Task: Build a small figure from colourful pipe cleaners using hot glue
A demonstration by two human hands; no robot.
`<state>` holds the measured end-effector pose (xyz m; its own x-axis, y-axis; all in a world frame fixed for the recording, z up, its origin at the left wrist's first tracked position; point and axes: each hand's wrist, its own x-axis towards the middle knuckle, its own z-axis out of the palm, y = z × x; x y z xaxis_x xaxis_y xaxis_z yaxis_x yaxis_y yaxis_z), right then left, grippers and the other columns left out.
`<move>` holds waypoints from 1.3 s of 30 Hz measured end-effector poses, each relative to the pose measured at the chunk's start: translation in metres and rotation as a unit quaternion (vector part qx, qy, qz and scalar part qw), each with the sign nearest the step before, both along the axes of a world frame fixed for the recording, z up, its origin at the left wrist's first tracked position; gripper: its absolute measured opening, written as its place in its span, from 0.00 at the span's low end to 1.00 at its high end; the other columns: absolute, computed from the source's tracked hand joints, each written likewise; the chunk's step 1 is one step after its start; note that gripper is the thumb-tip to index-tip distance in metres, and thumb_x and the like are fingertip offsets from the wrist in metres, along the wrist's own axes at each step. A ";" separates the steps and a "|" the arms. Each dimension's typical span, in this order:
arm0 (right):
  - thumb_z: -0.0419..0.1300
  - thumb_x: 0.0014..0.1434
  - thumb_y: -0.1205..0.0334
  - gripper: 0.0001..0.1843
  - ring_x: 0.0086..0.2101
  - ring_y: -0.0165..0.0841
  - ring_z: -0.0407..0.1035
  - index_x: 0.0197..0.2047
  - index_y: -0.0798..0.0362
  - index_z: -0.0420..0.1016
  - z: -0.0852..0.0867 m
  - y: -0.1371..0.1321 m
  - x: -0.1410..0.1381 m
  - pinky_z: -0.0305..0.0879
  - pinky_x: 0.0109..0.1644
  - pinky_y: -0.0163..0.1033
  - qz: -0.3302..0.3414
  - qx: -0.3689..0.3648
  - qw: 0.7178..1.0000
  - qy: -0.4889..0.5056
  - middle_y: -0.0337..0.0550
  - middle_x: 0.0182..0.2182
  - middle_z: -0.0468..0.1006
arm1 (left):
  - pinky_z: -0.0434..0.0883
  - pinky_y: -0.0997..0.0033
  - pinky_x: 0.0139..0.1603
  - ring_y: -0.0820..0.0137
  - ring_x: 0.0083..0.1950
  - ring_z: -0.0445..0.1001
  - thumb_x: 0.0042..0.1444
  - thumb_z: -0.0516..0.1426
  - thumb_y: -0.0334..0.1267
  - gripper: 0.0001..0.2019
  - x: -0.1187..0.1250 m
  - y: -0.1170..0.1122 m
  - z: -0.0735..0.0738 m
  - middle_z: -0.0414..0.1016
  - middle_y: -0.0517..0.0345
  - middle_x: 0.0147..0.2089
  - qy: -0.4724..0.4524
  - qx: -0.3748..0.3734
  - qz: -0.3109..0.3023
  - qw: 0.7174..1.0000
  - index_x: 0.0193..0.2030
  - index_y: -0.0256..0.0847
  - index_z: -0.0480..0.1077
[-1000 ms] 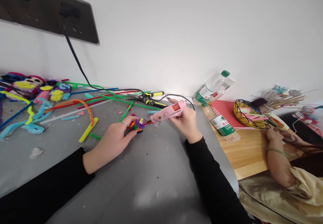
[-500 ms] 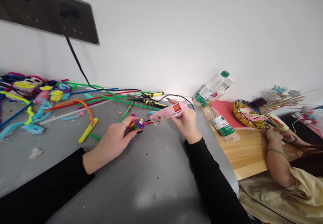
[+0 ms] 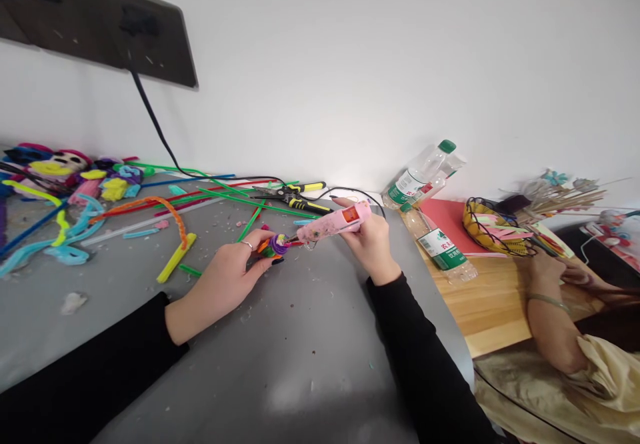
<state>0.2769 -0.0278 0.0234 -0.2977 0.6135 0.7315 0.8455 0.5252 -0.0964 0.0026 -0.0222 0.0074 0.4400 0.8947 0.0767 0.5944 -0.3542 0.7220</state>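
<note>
My left hand [image 3: 227, 274] pinches a small pipe-cleaner figure [image 3: 273, 247] of purple, orange and green. A pink glue gun [image 3: 330, 225] is in my right hand [image 3: 369, 241], its fingers wrapped round the handle. The gun's metal nozzle points left and meets the purple and yellow top of the figure; whether it touches or sits just short, I cannot tell. Just behind both hands lie pliers [image 3: 287, 195] with yellow and black handles. Much of the figure is hidden by my left fingers.
Loose pipe cleaners [image 3: 210, 194] cover the back of the grey table [image 3: 280, 377], beside fuzzy figures [image 3: 65, 164] at left. A black cord [image 3: 150, 114] runs along the wall. Plastic bottles [image 3: 443, 251] and a yellow basket [image 3: 487, 231] are at right, near another person's hands [image 3: 547, 271].
My hands, the glue gun and the figure hold almost the same position. The other person's hands at the right have shifted slightly.
</note>
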 end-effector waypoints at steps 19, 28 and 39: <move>0.55 0.73 0.54 0.16 0.28 0.32 0.77 0.56 0.51 0.76 0.000 0.000 0.002 0.73 0.35 0.36 -0.016 -0.007 1.000 -0.013 0.48 0.43 0.86 | 0.74 0.63 0.43 0.55 0.41 0.83 0.60 0.51 0.44 0.18 0.000 0.000 0.000 0.84 0.51 0.41 0.003 0.005 0.004 1.000 0.54 0.43 0.71; 0.56 0.72 0.55 0.15 0.31 0.35 0.78 0.56 0.51 0.76 0.000 0.000 0.006 0.74 0.38 0.38 -0.019 -0.013 1.000 -0.007 0.47 0.42 0.86 | 0.74 0.65 0.42 0.56 0.41 0.83 0.61 0.52 0.44 0.16 -0.001 0.000 0.002 0.85 0.53 0.40 -0.007 0.002 0.005 1.000 0.53 0.44 0.70; 0.54 0.73 0.54 0.16 0.29 0.34 0.77 0.56 0.51 0.76 0.001 0.000 0.005 0.72 0.36 0.36 -0.013 -0.004 1.000 0.005 0.47 0.41 0.86 | 0.73 0.65 0.42 0.56 0.42 0.83 0.60 0.51 0.45 0.17 0.000 0.000 0.002 0.85 0.51 0.42 -0.022 -0.008 0.000 1.000 0.52 0.43 0.69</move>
<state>0.2820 -0.0273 0.0249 -0.2746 0.6272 0.7289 0.8579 0.5021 -0.1088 0.0022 -0.0226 0.0098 0.4361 0.8961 0.0822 0.5615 -0.3424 0.7533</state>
